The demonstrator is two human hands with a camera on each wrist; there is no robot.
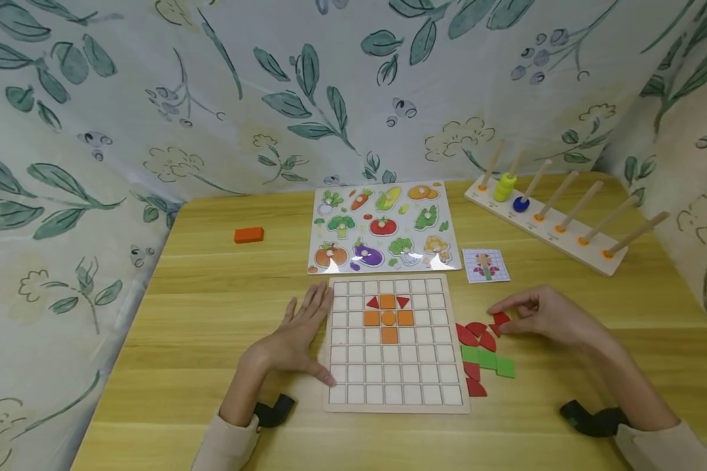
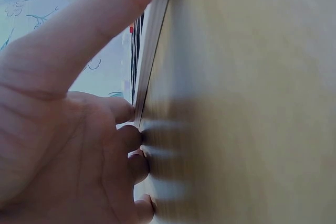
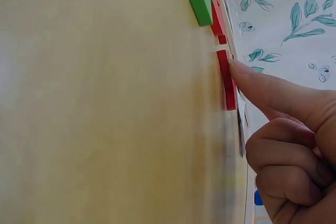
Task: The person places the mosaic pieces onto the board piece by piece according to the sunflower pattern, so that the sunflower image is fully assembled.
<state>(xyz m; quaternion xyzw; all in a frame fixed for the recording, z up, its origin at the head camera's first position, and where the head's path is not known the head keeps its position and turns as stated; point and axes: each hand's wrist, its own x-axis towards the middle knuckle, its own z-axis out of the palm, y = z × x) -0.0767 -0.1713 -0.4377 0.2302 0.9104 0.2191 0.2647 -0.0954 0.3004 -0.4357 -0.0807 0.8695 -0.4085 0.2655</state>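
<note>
My left hand (image 1: 291,343) lies spread at the left side of a wooden grid board (image 1: 400,392), its thumb and fingertips at the board's edge. On the grid, orange squares (image 1: 387,301) form a cross around an orange circle (image 1: 388,318), with a red triangle (image 1: 373,303) on either side of the top square. My right hand (image 1: 556,317) pinches a small red tile (image 3: 227,80) between thumb and index finger, low over the table; its other fingers are curled. Beside the board lie several red rounded tiles (image 1: 467,335) and green squares (image 1: 487,359).
A vegetable puzzle board (image 1: 356,212) lies behind the grid. To its right are a small pattern card (image 1: 486,265) and a peg stand (image 1: 548,222) with yellow and blue rings. An orange-red block (image 1: 249,235) sits at the back left. Floral cloth (image 1: 212,98) hangs behind the table.
</note>
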